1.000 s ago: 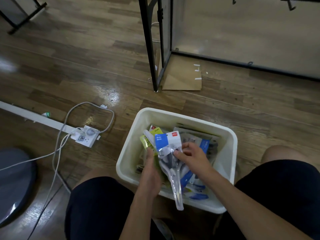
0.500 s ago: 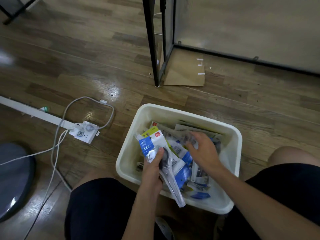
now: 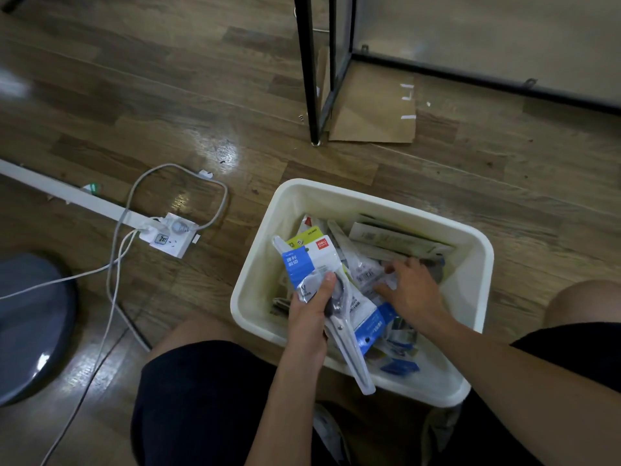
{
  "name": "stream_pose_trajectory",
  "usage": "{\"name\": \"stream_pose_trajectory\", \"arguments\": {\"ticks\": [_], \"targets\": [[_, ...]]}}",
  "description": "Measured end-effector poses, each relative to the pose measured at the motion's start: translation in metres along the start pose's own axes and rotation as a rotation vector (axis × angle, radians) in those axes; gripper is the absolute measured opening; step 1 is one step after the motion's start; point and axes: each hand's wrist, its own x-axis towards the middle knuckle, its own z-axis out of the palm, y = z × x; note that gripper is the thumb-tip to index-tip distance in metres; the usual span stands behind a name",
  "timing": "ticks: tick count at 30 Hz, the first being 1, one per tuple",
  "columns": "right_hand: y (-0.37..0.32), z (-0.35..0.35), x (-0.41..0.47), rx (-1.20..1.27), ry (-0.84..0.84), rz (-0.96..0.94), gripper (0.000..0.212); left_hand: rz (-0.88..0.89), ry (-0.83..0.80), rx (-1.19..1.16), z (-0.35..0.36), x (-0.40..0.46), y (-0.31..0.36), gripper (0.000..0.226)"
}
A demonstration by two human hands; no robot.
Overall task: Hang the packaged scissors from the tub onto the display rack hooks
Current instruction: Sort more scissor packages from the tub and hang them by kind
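So the person's wearing dark shorts (image 3: 208, 398), black or very dark navy, plain fabric with no logo or print I can spot. They fill the bottom of the frame, one leg lower left, the other at the right edge. Both knees are bare, and so are both forearms, no sleeves in sight. Left hand (image 3: 311, 311) and right hand (image 3: 411, 290) are bare too: no gloves, rings or watch showing.

Both hands down, forearms reaching forward.
My left hand (image 3: 311, 306) grips with thumb extended along the top; my right hand (image 3: 411, 290) reaches in, fingers spread and loosely bent.
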Motion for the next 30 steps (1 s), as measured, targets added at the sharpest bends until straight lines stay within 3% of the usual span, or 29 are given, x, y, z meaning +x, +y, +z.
{"name": "stream_pose_trajectory", "arguments": {"ticks": [8,14,18,21,25,30], "targets": [[-0.024,0.021,0.006,0.138,-0.017,0.102,0.073,0.037,0.022,0.049,0.001,-0.005,-0.002,0.046],[-0.025,0.024,0.006,0.198,-0.055,0.104,0.053,0.017,0.005,0.045,0.000,-0.007,-0.002,0.062],[-0.024,0.002,-0.009,0.021,0.314,-0.137,0.025,0.016,0.005,0.031,0.001,-0.005,-0.001,0.065],[-0.020,-0.015,-0.014,-0.050,0.505,-0.257,0.021,0.012,-0.003,0.025,0.004,-0.006,0.001,0.059],[-0.008,-0.026,-0.011,-0.104,0.385,-0.268,0.020,0.006,0.013,0.022,0.003,-0.007,0.001,0.039],[0.004,-0.018,-0.014,-0.207,0.271,-0.241,0.026,0.004,0.001,-0.004,0.004,-0.011,0.003,0.035]]}}
